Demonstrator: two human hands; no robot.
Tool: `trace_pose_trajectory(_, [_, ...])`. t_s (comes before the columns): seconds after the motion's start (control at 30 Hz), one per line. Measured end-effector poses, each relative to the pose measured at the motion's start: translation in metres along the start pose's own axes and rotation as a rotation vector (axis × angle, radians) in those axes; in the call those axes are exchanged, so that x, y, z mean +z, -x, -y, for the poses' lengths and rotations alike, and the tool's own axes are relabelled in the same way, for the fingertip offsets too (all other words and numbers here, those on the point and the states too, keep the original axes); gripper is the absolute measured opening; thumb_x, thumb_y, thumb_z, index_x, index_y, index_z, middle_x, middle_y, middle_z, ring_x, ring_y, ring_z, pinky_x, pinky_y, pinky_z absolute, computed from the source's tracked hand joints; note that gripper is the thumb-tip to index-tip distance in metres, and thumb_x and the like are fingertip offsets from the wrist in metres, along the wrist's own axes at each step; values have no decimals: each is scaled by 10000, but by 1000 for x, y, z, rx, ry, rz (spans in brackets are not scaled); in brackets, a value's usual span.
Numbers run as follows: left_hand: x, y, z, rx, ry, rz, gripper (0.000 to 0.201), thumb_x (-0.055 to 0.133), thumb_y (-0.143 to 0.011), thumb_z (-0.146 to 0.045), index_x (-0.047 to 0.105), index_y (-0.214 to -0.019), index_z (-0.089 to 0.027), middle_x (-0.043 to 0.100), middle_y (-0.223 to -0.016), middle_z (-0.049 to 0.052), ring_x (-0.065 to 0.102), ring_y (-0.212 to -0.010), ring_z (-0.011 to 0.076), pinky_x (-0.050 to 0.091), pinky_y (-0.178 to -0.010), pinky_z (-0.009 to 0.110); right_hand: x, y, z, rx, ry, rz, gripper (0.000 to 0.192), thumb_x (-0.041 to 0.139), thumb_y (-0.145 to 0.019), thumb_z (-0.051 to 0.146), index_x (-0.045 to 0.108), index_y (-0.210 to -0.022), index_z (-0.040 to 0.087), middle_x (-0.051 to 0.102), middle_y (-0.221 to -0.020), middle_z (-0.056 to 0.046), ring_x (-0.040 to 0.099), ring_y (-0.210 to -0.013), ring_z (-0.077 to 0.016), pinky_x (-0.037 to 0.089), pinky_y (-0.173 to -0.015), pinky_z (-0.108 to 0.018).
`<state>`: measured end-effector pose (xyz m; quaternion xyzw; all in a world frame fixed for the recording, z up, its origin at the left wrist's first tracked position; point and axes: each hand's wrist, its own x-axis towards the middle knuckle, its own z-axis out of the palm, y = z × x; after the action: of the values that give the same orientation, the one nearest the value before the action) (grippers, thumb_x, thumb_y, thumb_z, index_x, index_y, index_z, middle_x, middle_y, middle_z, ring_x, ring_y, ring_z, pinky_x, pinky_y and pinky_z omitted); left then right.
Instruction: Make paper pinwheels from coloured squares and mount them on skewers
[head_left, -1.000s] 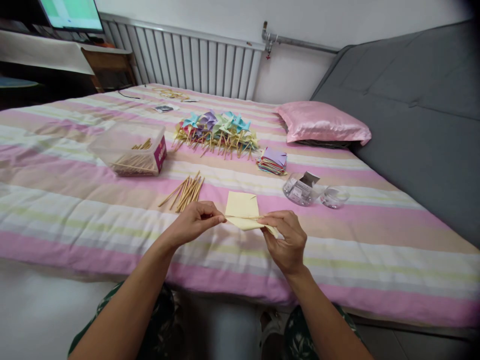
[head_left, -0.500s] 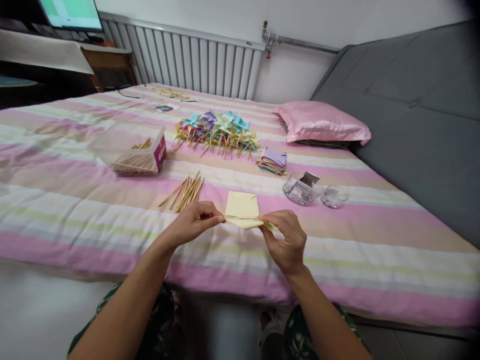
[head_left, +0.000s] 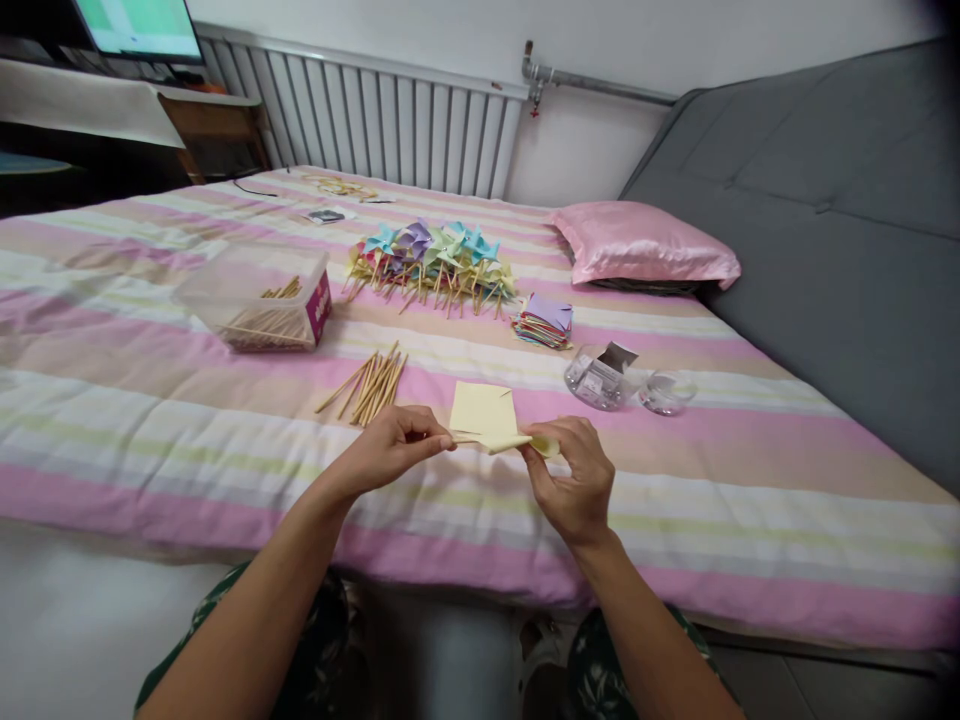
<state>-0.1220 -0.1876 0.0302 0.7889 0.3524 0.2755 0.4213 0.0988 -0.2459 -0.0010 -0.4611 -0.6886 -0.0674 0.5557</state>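
Between my hands is a pale yellow paper sheet [head_left: 499, 443], seen nearly edge-on, with part of it curled over at the right. My left hand [head_left: 401, 445] pinches its left corner between thumb and fingertips. My right hand [head_left: 574, 475] is closed on the curled right side, its fingers hiding part of the paper. Just behind, a flat pale yellow square [head_left: 482, 403] with a slit near one corner lies on the bed. A loose bunch of thin wooden sticks [head_left: 380, 388] rests beyond my left hand.
Finished paper pinwheels [head_left: 442, 255] on sticks are heaped farther back. Right of them lies a stack of coloured paper squares [head_left: 546, 320]. A clear tub [head_left: 251, 300] of sticks stands left. Two small clear containers [head_left: 600, 380] sit at the right, before a pink pillow [head_left: 649, 245].
The right side of the yellow paper is curled over further at my right hand, showing a rounded loop. My left hand has barely moved.
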Motion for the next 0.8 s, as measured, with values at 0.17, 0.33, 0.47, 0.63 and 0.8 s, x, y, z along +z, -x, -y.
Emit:
trace_pose_trajectory(0.17, [2, 0, 3, -14, 1, 20, 288, 558, -811, -371, 702, -759, -126, 572, -677, 33, 489, -609, 113, 351, -556, 232, 0, 0, 0, 40, 34, 27, 159, 642, -753, 159, 602, -901, 201, 661, -834, -51, 573, -803, -204, 439, -752, -368])
trace_pose_trajectory(0.33, [8, -2, 5, -75, 11, 11, 291, 544, -808, -378, 670, -750, -122, 568, -648, 15, 465, -588, 110, 328, -533, 225, -1, -3, -2, 93, 87, 48, 172, 631, -762, 220, 593, -928, 198, 652, -853, -53, 562, -809, -210, 423, -764, -373])
trace_pose_trajectory(0.47, [11, -3, 5, -99, -38, 49, 272, 491, -833, -336, 664, -877, -131, 574, -674, 10, 490, -622, 125, 355, -567, 232, 0, -2, -6, 163, 116, 54, 270, 639, -741, 253, 574, -995, 190, 634, -881, -59, 559, -824, -217, 425, -781, -388])
trace_pose_trajectory(0.63, [16, -4, 5, -100, -38, 85, 258, 452, -844, -313, 638, -923, -152, 540, -682, 0, 476, -632, 128, 361, -582, 235, -1, -3, -6, 199, 65, -23, 403, 640, -733, 287, 524, -1107, 191, 608, -994, -90, 549, -911, -241, 421, -836, -434])
trace_pose_trajectory(0.8, [31, -6, 3, -183, 308, -2, 252, 463, -844, -376, 559, -893, -149, 428, -650, -30, 394, -577, 97, 309, -518, 211, 0, -2, -8, 329, -71, -245, 568, 653, -725, 330, 427, -1224, 179, 515, -1187, -140, 522, -1009, -248, 399, -892, -441])
